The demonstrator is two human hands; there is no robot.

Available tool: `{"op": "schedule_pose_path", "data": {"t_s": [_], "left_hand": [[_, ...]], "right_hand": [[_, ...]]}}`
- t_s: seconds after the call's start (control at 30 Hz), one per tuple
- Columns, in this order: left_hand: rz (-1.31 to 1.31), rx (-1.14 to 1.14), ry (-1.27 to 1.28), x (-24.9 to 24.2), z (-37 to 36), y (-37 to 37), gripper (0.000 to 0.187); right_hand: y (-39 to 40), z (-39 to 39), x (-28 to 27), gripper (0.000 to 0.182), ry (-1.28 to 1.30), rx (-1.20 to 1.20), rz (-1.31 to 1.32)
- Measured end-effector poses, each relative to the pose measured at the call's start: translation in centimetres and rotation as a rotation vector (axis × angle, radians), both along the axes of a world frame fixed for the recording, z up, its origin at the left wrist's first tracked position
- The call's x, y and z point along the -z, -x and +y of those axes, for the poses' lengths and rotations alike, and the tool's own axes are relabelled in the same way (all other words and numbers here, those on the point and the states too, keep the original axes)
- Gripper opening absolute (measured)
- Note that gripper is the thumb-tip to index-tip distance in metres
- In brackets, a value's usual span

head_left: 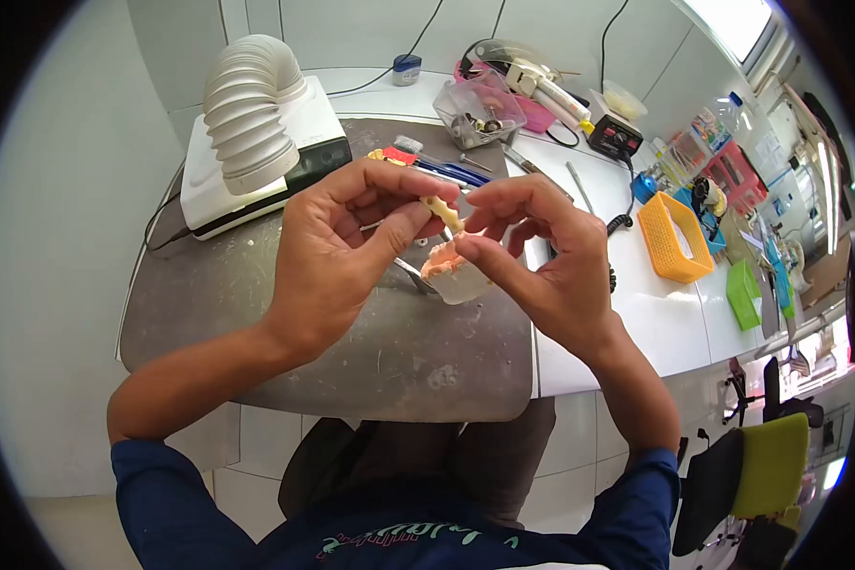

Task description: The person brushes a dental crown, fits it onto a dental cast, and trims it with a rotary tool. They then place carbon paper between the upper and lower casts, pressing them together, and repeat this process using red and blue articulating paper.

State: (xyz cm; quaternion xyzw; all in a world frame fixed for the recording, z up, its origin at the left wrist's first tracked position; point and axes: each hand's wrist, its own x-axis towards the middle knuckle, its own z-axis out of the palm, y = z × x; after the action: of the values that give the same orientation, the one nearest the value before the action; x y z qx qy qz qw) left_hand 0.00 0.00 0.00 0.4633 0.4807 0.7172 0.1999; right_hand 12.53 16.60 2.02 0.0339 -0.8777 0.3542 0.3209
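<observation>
A small ivory-coloured dental bridge (444, 214) is held up between my two hands over the grey mat. The thumb and fingertips of my left hand (337, 242) pinch its left end. At its lower right end, the thumb and fingers of my right hand (551, 261) close in on the piece. Just beneath them is a dental cast (458, 285), pink-orange on top with a whitish base, partly covered by my right thumb. A slim metal tool (410, 274) lies beside the cast, and a toothbrush (410, 144) shows behind my hands.
A white suction unit (247, 204) with a ribbed hose (252, 114) stands at the back left. Behind the mat (351, 380) sits a clear plastic box (482, 112) of small parts. A black control box (617, 138), an orange basket (674, 237) and a green basket (744, 294) line the right.
</observation>
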Motion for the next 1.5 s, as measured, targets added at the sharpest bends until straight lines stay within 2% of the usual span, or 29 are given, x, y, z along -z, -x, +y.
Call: {"op": "schedule_pose_path", "data": {"t_s": [0.07,0.23,0.3,0.43,0.5,0.57,0.63,0.73,0.77,0.8,0.83,0.93,1.03,1.07,1.1,1.17,1.2,1.23,1.3,1.33,1.4,1.43,1.47,1.5], "left_hand": [[-0.006,-0.041,-0.007,0.2,-0.2,-0.2,0.018],[0.007,-0.065,0.013,0.6,1.5,-0.4,0.018],[0.024,-0.048,0.057,0.6,1.6,-0.4,0.018],[0.082,-0.065,0.182,0.4,1.5,-0.2,0.019],[0.136,-0.212,0.176,0.2,1.0,-0.8,0.016],[0.202,-0.27,0.185,-0.6,-0.5,-1.5,0.014],[0.275,-0.351,0.183,-0.6,-2.5,-2.7,0.013],[0.378,-0.438,0.229,0.3,-4.7,-5.2,0.012],[0.537,-0.448,0.276,1.2,-4.5,-5.9,0.013],[0.698,-0.456,0.323,2.1,-4.0,-6.6,0.014],[0.701,-0.459,0.329,2.9,-3.2,-7.4,0.014],[0.558,-0.551,0.494,4.5,-0.7,-10.0,0.015],[0.6,-0.677,0.584,5.0,0.3,-10.3,0.017],[0.715,-0.687,0.565,5.2,0.4,-10.0,0.017],[0.832,-0.695,0.547,5.4,0.4,-9.6,0.017],[0.78,-0.693,0.539,5.9,0.0,-9.5,0.019],[0.706,-0.687,0.553,6.0,-0.2,-9.6,0.019],[0.635,-0.683,0.558,6.1,-0.2,-9.6,0.019],[0.644,-0.69,0.547,6.2,-0.2,-9.6,0.019],[0.658,-0.699,0.516,6.2,-0.1,-9.6,0.018],[0.629,-0.7,0.524,5.8,0.0,-9.8,0.016],[0.601,-0.703,0.532,5.6,0.0,-9.8,0.014],[0.595,-0.702,0.534,5.5,0.0,-9.7,0.014],[0.631,-0.697,0.544,5.5,-0.1,-9.6,0.015]], "right_hand": [[0.6,-0.3,0.1,0.018,0.015,-0.079,0.065],[1.2,1.7,1.5,0.014,0.112,-0.114,0.14],[1.3,2.3,1.3,0.014,-0.026,-0.121,0.189],[0.6,3.0,0.7,0.018,-0.049,-0.164,0.096],[0.3,3.8,0.2,0.02,-0.223,-0.195,0.132],[-0.5,5.8,-0.9,0.015,-0.279,-0.079,0.235],[-1.8,8.4,-1.7,0.012,-0.328,0.166,0.259],[-2.4,12.8,-0.9,0.015,-0.18,0.322,0.069],[-1.8,13.4,-0.3,0.015,-0.174,0.319,0.071],[-1.1,13.6,0.4,0.015,-0.319,0.256,0.09],[-0.3,13.7,0.9,0.016,-0.465,0.189,0.109],[3.4,12.9,2.7,0.012,-0.665,0.074,0.008],[7.6,13.5,4.3,0.014,-0.771,0.045,-0.084],[8.4,13.4,5.2,0.014,-0.849,0.046,-0.152],[8.5,12.6,5.2,0.014,-0.83,0.022,-0.154],[8.4,11.4,4.5,0.02,-0.692,0.08,-0.347],[8.5,11.7,5.0,0.022,-0.686,0.098,-0.297],[7.8,9.1,0.4,0.041,-0.632,0.21,-0.781],[6.7,10.4,2.5,0.033,-0.662,0.091,-0.23],[6.3,10.7,2.6,0.033,-0.66,0.087,-0.234],[4.5,10.6,1.6,0.029,-0.625,0.276,-0.145],[2.8,10.1,0.6,0.025,-0.603,0.269,-0.129],[0.2,7.2,-0.5,0.02,-0.53,0.348,-0.118],[-0.8,11.6,1.1,0.026,-0.554,0.32,-0.029]]}}
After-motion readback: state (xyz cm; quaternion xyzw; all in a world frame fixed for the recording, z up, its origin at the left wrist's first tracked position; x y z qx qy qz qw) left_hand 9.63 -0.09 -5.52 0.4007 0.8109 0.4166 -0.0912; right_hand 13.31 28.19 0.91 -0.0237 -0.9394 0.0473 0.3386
